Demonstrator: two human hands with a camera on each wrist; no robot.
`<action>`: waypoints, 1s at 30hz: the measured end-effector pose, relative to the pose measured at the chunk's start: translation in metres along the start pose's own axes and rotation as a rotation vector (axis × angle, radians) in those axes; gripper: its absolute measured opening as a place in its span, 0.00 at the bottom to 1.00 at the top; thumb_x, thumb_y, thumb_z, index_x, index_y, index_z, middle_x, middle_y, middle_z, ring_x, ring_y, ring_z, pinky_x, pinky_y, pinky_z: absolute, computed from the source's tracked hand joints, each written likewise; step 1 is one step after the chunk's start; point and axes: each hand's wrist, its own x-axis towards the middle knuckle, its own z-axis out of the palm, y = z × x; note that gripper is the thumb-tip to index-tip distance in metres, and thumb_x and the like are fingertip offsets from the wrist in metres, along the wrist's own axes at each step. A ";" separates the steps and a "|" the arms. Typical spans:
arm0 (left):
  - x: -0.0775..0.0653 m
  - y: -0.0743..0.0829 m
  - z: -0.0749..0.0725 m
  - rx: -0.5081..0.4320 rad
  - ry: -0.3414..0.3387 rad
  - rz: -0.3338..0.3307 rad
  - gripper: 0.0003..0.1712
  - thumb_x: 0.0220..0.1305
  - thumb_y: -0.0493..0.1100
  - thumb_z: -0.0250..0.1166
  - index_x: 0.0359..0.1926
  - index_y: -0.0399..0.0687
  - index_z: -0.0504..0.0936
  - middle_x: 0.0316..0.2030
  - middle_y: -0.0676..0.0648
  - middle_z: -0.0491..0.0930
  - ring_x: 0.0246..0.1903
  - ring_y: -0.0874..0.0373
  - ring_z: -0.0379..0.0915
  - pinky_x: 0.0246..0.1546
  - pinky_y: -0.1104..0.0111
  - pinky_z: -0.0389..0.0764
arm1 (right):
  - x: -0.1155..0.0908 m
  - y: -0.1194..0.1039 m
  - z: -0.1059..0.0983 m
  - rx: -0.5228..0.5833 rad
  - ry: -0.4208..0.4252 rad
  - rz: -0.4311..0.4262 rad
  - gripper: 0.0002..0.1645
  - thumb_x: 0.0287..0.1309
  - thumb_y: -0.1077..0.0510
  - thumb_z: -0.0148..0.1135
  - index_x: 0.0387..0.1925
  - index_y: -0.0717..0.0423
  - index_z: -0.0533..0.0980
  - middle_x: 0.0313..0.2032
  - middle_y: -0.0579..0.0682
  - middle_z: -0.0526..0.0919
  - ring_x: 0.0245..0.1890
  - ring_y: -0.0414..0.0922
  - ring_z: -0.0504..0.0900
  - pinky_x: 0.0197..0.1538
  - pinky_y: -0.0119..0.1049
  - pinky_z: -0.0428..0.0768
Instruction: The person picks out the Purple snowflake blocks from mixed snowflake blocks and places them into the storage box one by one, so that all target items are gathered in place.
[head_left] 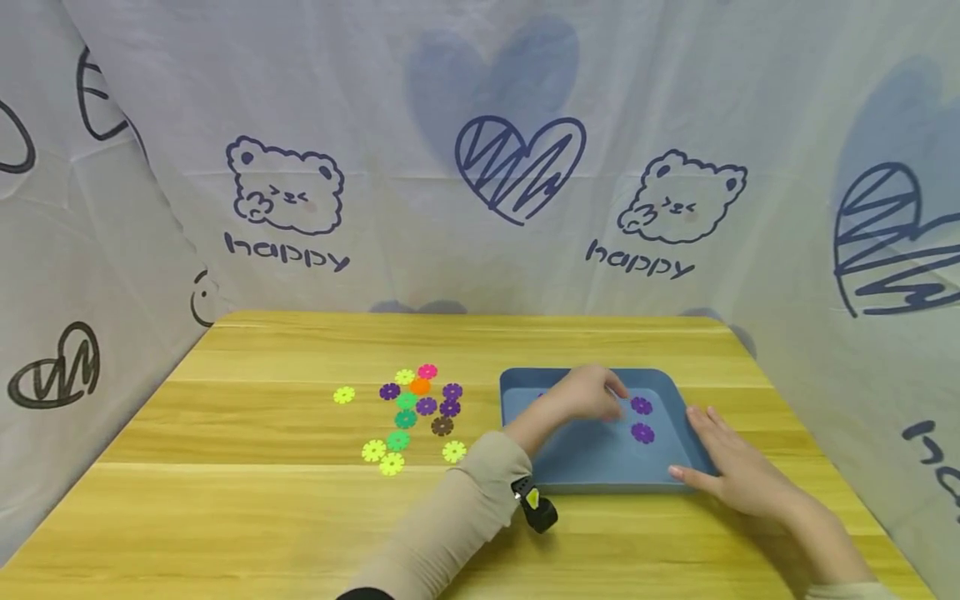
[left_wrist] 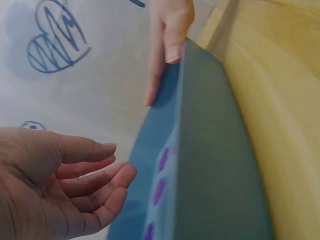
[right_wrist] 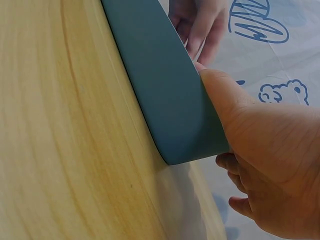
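Note:
A shallow blue tray (head_left: 592, 462) lies on the table with purple snowflake discs (head_left: 642, 433) on its floor, two near its right side. Over the middle of the tray is my left hand (head_left: 596, 393), its fingers loosely bent. In the left wrist view, a gap shows between thumb and fingers of that hand (left_wrist: 85, 190), with nothing visible held there. My right hand (head_left: 742, 475) grips the tray's front right corner, thumb at the front rim and fingers along the right side. The right wrist view shows this thumb (right_wrist: 220, 90) over the tray wall (right_wrist: 160, 95).
Left of the tray, several loose discs lie scattered on the wooden table (head_left: 225, 500): yellow (head_left: 392, 463), green (head_left: 406, 418), orange (head_left: 420, 387), pink (head_left: 427, 372), brown (head_left: 442, 426) and purple ones. A printed cloth (head_left: 390, 100) hangs behind and on both sides.

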 end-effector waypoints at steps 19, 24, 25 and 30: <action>-0.108 -0.091 -0.106 0.012 0.186 0.023 0.15 0.63 0.40 0.66 0.51 0.46 0.82 0.41 0.46 0.85 0.43 0.53 0.82 0.39 0.67 0.81 | -0.002 0.002 0.002 0.000 0.017 -0.018 0.60 0.58 0.35 0.61 0.74 0.67 0.45 0.73 0.70 0.49 0.74 0.68 0.42 0.67 0.70 0.51; -0.131 -0.129 -0.129 -0.006 0.188 -0.005 0.16 0.64 0.41 0.64 0.53 0.43 0.80 0.44 0.43 0.84 0.45 0.50 0.81 0.43 0.63 0.82 | -0.001 0.000 0.001 0.008 0.009 -0.011 0.60 0.58 0.35 0.61 0.74 0.67 0.45 0.74 0.69 0.48 0.74 0.68 0.42 0.67 0.70 0.51; -0.134 -0.136 -0.133 -0.014 0.188 -0.005 0.17 0.65 0.40 0.64 0.54 0.41 0.80 0.45 0.42 0.84 0.45 0.50 0.81 0.44 0.62 0.82 | -0.001 0.000 0.001 0.010 0.009 -0.015 0.60 0.59 0.36 0.61 0.74 0.67 0.45 0.74 0.70 0.48 0.74 0.68 0.42 0.66 0.71 0.51; -0.141 -0.167 -0.150 -0.025 0.202 -0.023 0.21 0.64 0.39 0.63 0.56 0.36 0.77 0.48 0.37 0.82 0.46 0.47 0.80 0.44 0.62 0.82 | -0.003 -0.001 0.000 0.019 0.000 -0.007 0.60 0.59 0.36 0.61 0.75 0.67 0.44 0.74 0.69 0.47 0.74 0.68 0.41 0.66 0.71 0.50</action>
